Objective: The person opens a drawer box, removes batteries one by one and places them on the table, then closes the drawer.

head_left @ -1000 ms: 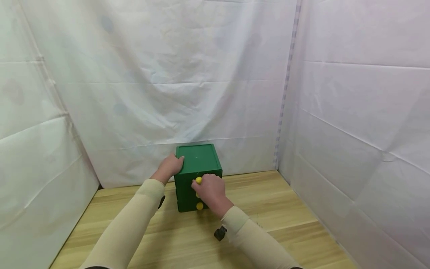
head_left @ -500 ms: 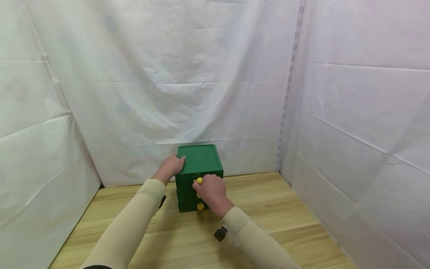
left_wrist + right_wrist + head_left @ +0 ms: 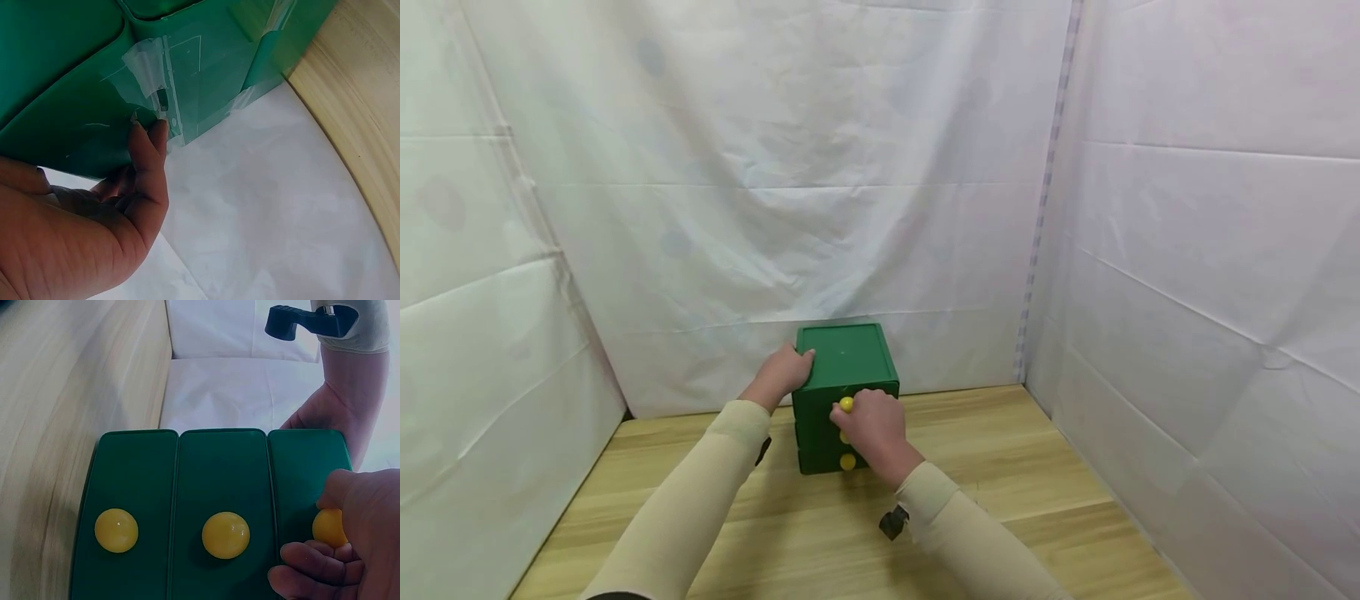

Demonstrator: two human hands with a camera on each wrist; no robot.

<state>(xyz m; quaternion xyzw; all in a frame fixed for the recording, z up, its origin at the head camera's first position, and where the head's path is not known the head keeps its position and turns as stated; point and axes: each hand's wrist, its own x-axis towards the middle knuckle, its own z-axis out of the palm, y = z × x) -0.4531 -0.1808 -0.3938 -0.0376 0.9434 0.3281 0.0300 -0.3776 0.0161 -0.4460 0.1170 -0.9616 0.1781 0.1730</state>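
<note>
A small green drawer cabinet (image 3: pixel 844 352) stands on the table against the back sheet, its three fronts flush and each bearing a round yellow knob. My left hand (image 3: pixel 781 371) grips the cabinet's left upper edge, thumb on top, and in the left wrist view its fingers (image 3: pixel 149 156) press the taped green side. With my right hand (image 3: pixel 880 423) I hold the top drawer's knob (image 3: pixel 328 528) between thumb and curled fingers. The middle knob (image 3: pixel 225 535) and bottom knob (image 3: pixel 116 530) are plain to see in the right wrist view.
Light wood-grain table (image 3: pixel 1030 475) lies in front of and beside the cabinet. White sheets enclose the space, with a back sheet (image 3: pixel 760 208) close behind it and a right sheet (image 3: pixel 1210 250). Dark wrist mounts (image 3: pixel 893 522) hang below the sleeves.
Both hands keep their places on the cabinet and the knob, and the drawers look the same. Only the head view has shifted very slightly.
</note>
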